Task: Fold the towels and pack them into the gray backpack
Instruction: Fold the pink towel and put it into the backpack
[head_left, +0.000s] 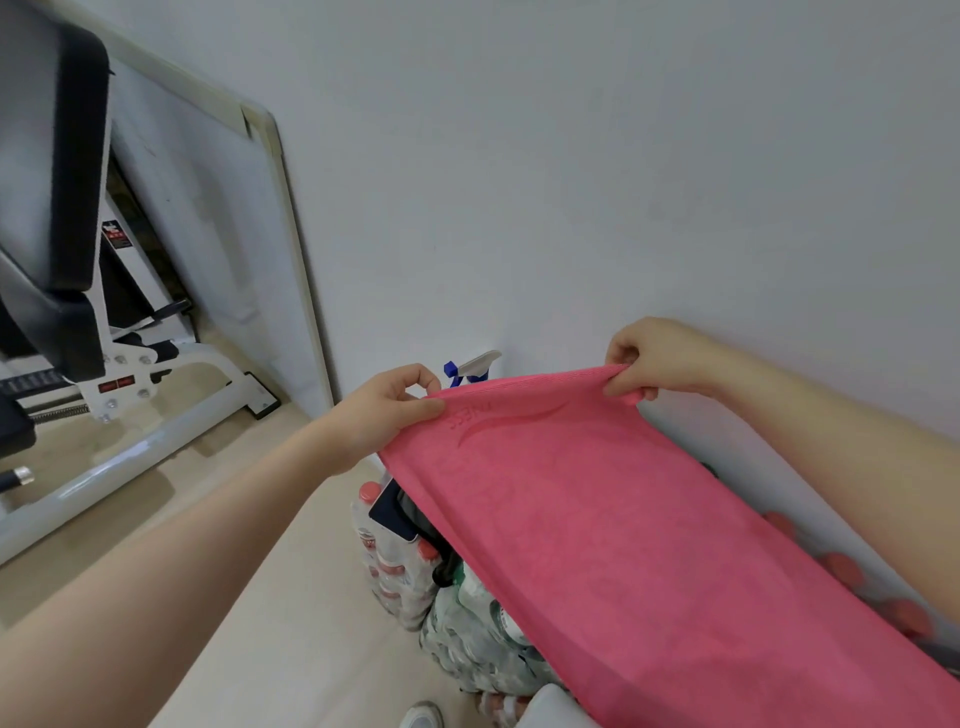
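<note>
A plain pale wall (571, 182) fills most of the view, evenly lit. A framed whiteboard (208, 208) leans against it at left. In front stands a white-framed exercise bench (78, 260) with black padding, on a beige floor (249, 545). Shrink-wrapped packs of bottles (395, 571) sit by the wall.

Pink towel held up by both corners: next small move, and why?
Probably bring the left hand across to the right hand so the corners meet, halving the pink towel. Each hand pinches one top corner, and the towel hangs spread open, unfolded. No gray backpack is identifiable in view.
</note>
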